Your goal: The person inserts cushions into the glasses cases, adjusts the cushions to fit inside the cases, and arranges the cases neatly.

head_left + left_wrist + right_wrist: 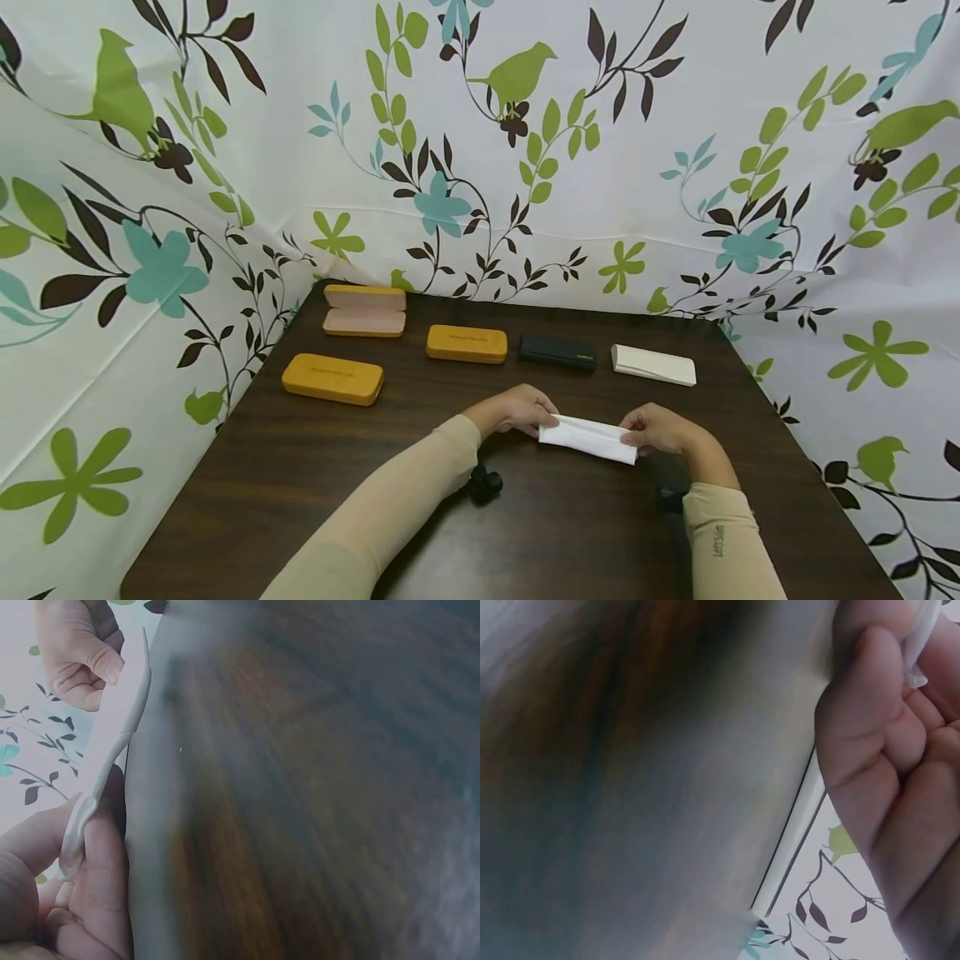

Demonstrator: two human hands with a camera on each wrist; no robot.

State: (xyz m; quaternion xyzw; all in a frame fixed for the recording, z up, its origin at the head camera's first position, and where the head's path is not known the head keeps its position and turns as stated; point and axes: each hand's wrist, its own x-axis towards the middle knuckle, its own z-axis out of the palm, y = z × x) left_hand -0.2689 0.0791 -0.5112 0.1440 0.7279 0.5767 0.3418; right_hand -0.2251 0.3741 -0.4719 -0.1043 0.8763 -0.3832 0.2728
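Stretched between both hands above the table is a folded white cloth (588,438), a flat strip. My left hand (517,410) pinches its left end between thumb and fingers. At the right end my right hand (660,429) pinches it the same way. In the left wrist view the cloth (112,727) is seen edge-on, its layers looped at the near end held by the left hand (67,877). The right wrist view shows only a small end of the cloth (922,645) in the curled fingers of the right hand (885,742).
Along the back of the dark wooden table (570,533) stand an open yellow glasses case (365,322), a closed yellow case (467,344), a black case (558,352) and a cream case (654,365). Another closed yellow case (333,377) lies at the left. A patterned curtain (480,167) hangs behind.
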